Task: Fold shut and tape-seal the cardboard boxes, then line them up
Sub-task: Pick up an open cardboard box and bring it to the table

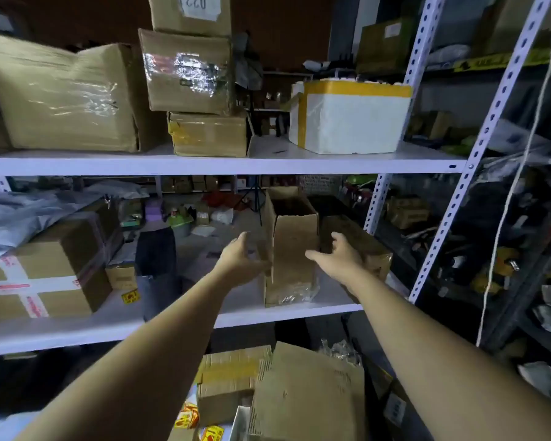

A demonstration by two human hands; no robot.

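A tall, narrow cardboard box (295, 249) stands upright on the white middle shelf (109, 329), its top flaps open. My left hand (239, 259) is at the box's left side, fingers spread, touching or nearly touching its edge. My right hand (341, 256) reaches in at the box's right side, fingers apart, over a low brown box (363, 246) that lies beside the tall one. Neither hand holds anything. No tape roll shows.
A taped box (42, 275) sits at the shelf's left. The upper shelf (204, 162) carries several large taped boxes and a white foam box (350, 119). More cardboard boxes (299, 396) lie below. A perforated shelf upright (452, 202) and a hanging string stand to the right.
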